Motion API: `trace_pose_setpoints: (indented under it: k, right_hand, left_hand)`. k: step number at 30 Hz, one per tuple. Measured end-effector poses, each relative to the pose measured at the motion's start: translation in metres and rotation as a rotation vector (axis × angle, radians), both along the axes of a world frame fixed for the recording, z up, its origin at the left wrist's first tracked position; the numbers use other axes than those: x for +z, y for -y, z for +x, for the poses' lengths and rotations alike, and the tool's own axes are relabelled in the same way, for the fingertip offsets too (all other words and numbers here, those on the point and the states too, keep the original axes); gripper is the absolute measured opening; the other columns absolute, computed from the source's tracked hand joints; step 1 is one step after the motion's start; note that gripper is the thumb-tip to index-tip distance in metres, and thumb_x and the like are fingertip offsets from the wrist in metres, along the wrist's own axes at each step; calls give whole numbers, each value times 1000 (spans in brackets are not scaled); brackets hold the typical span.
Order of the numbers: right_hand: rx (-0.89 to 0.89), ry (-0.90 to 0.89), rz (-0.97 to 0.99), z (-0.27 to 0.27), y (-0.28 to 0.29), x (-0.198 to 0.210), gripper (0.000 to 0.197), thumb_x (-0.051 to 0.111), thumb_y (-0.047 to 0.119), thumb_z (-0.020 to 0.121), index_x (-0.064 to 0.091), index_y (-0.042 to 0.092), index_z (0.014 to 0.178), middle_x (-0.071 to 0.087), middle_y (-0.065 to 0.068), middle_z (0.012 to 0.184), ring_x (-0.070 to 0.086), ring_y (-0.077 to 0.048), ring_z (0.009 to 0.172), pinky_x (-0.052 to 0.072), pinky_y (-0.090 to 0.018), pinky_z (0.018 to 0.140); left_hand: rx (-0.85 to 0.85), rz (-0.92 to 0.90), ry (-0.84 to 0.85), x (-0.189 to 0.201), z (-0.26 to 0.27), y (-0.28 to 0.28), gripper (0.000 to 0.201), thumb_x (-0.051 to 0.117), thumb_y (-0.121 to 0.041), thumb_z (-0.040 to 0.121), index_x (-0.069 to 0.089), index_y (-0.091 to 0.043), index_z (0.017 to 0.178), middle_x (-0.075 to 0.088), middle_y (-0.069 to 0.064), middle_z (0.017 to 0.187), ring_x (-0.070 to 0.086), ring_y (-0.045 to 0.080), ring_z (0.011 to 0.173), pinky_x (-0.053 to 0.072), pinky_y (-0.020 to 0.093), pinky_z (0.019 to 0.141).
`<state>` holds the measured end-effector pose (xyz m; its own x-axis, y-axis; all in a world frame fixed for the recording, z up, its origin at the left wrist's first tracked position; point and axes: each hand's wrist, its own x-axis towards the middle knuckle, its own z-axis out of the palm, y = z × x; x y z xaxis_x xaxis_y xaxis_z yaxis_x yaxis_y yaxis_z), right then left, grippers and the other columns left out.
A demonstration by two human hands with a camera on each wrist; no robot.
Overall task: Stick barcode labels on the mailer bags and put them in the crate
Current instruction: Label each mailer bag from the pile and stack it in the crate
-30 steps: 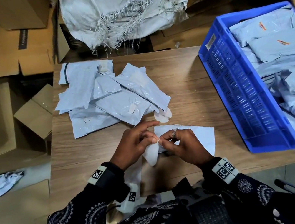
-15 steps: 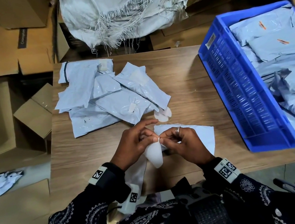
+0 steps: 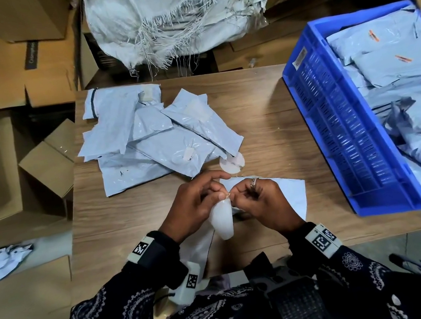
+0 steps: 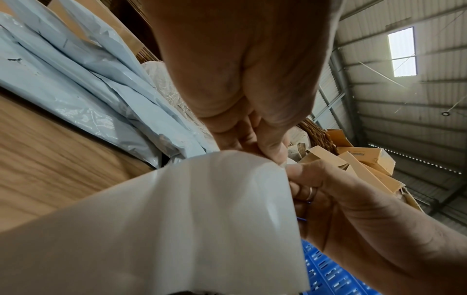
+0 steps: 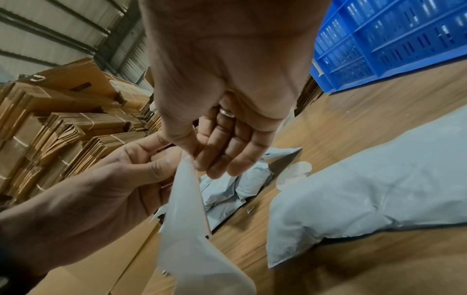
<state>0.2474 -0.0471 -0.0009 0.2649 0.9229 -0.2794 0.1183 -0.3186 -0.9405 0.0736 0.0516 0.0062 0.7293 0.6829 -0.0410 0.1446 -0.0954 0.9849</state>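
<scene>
Mailer bags (image 3: 161, 137) lie heaped at the far left of the wooden table (image 3: 269, 132); one more bag (image 3: 290, 196) lies near, under the hands. Blue crate (image 3: 336, 121) at right holds labelled bags. Left hand (image 3: 192, 207) and right hand (image 3: 263, 200) both pinch the top edge of a white label backing strip (image 3: 222, 220).

Flattened cardboard boxes (image 3: 21, 68) and a frayed woven sack (image 3: 166, 21) behind the table (image 3: 268, 127)

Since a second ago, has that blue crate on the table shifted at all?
No. The blue crate keeps its place at the table's right edge, its near corner the same way off the front edge.
</scene>
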Motion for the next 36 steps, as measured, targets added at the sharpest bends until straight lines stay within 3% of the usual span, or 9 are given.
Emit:
trace_pose_setpoints:
  k: [2, 8, 12, 15, 20, 27, 31, 34, 36]
  right_hand:
    - [-27, -20, 1, 0, 0, 1, 13, 69, 28, 82, 73, 16, 82, 71, -13, 78, 66, -40, 76, 59, -57, 74]
    - [-199, -116, 0, 7, -5, 4, 10, 60, -4, 90, 68, -1, 84, 71, -15, 79, 67, -22, 75, 56, -40, 70]
    - [-331, -166, 1, 20, -3, 3, 8, 58, -1, 95, 65, -6, 93, 62, -9, 68, 59, -18, 66, 55, -32, 62]
    - [-403, -192, 12, 31, 2, 1, 10, 55, -3, 96, 63, -8, 101, 56, -9, 63, 53, -19, 58, 53, -31, 57]
    - [-420, -223, -1, 49, 17, -5, 13, 53, -7, 95, 65, -6, 98, 67, -11, 72, 65, -23, 70, 58, -32, 63]
    - [-385, -217, -143, 59, 28, -33, 13, 59, -4, 95, 69, -11, 91, 72, -15, 79, 68, -35, 75, 59, -53, 85]
    - [-261, -72, -151, 56, 18, -47, 6, 73, 4, 90, 68, 2, 91, 72, 0, 69, 69, -14, 69, 55, -38, 74]
    - [-150, 95, -158, 56, 6, -57, 12, 74, 11, 90, 66, 15, 99, 61, 12, 61, 60, -5, 61, 50, -31, 68]
    - [-90, 186, -165, 57, -1, -63, 16, 73, 15, 89, 64, 20, 102, 57, 17, 58, 58, -4, 61, 53, -31, 71]
  left_hand:
    - [-6, -8, 6, -1, -1, 0, 35, 63, 4, 94, 64, -17, 122, 71, 4, 89, 69, 24, 88, 52, 35, 89]
    - [68, 98, -17, -5, -6, -4, 23, 60, 2, 96, 69, -15, 107, 70, -5, 104, 65, 16, 95, 51, 32, 85]
    - [133, 251, -76, -13, -14, -13, 30, 57, 7, 94, 76, -15, 97, 64, -6, 94, 61, 11, 90, 43, 23, 81]
    - [175, 303, -152, -23, -22, -20, 35, 55, 6, 93, 78, -17, 104, 64, -1, 96, 60, 6, 92, 41, 14, 81]
    - [229, 350, -291, -46, -40, -27, 39, 50, -4, 87, 77, -22, 111, 65, 0, 100, 56, 3, 98, 40, 9, 83]
    - [87, 283, -493, -63, -57, -29, 51, 52, -38, 87, 68, -10, 127, 55, 5, 114, 61, 22, 100, 42, 22, 87]
    - [68, 488, -631, -60, -56, -27, 34, 66, -28, 89, 65, -27, 123, 48, 0, 114, 59, 22, 89, 51, 34, 73]
    - [85, 710, -679, -47, -42, -26, 25, 68, -26, 87, 67, -22, 112, 49, 3, 100, 56, 29, 88, 49, 39, 68]
    - [-1, 699, -599, -37, -30, -26, 25, 59, -34, 92, 65, -22, 113, 51, 2, 101, 57, 27, 89, 51, 39, 70]
